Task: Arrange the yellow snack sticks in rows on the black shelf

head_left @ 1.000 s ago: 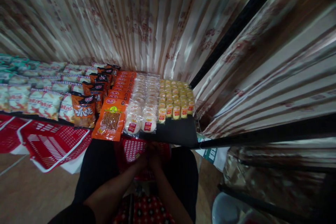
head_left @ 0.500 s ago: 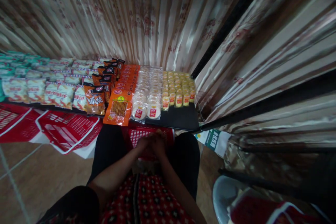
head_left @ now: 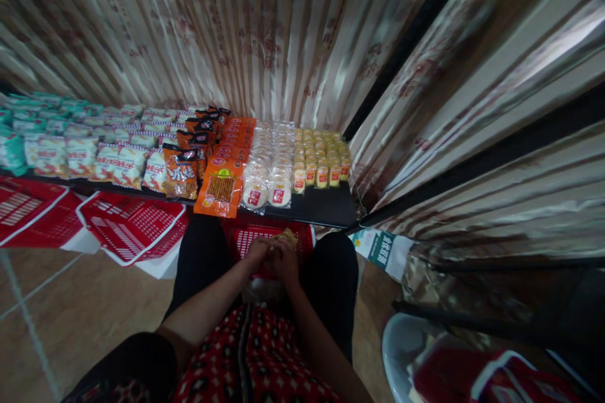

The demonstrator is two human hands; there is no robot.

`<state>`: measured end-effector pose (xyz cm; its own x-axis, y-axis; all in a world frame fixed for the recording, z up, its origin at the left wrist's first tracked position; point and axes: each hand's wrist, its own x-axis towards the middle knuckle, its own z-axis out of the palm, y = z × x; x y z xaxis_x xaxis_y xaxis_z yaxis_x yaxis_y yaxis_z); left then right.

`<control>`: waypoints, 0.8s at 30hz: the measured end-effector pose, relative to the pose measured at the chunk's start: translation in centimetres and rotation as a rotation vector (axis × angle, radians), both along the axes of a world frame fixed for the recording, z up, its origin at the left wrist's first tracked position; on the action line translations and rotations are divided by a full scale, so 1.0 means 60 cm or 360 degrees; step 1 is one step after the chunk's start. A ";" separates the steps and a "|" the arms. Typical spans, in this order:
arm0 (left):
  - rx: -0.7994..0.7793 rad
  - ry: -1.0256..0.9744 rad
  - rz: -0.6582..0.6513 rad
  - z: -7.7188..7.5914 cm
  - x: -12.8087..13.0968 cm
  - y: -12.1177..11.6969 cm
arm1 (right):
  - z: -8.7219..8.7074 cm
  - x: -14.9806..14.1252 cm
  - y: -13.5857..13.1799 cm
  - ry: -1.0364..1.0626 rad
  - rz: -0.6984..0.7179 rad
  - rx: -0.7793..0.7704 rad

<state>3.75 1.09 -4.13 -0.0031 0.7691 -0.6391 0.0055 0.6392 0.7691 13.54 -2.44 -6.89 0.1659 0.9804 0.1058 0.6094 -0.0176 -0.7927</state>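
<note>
Head view: beyond our hands, a pleated curtain (head_left: 265, 44) backs a black shelf (head_left: 326, 211), where rows of snack packs (head_left: 123, 165) stand grouped by kind, seemingly so their fronts face us. Just under our hands, a red basket (head_left: 246, 242) sits between our knees (head_left: 338, 264), likely for easy reach. Over it, our left hand (head_left: 258, 250) and right hand (head_left: 286, 262) grip a small yellowish packet (head_left: 287, 238) together, perhaps to steady it; dimness hides its contents.

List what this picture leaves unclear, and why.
Head view:
Yellowish item: partly covered by left hand and right hand, too blurred to identify.
Basket below hands: far part hidden by shelf.
Tub: cut off by bottom edge.
Yellow packs: print too small.
</note>
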 end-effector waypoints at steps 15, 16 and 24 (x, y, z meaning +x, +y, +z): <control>0.0061 -0.0074 0.0120 0.048 0.018 -0.008 | 0.042 0.015 -0.021 -0.0087 -0.0089 -0.0004; 0.0064 -0.0072 0.0110 0.051 0.019 -0.007 | 0.049 0.017 -0.021 -0.0113 -0.0111 -0.0027; 0.0151 -0.0106 -0.0025 0.067 0.024 0.004 | 0.068 0.050 -0.015 -0.0299 -0.0072 0.0092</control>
<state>5.18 1.35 -0.11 0.0492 0.8258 -0.5617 -0.0382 0.5636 0.8252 16.53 -3.37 -2.81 0.1815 0.9638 0.1952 0.7464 -0.0058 -0.6655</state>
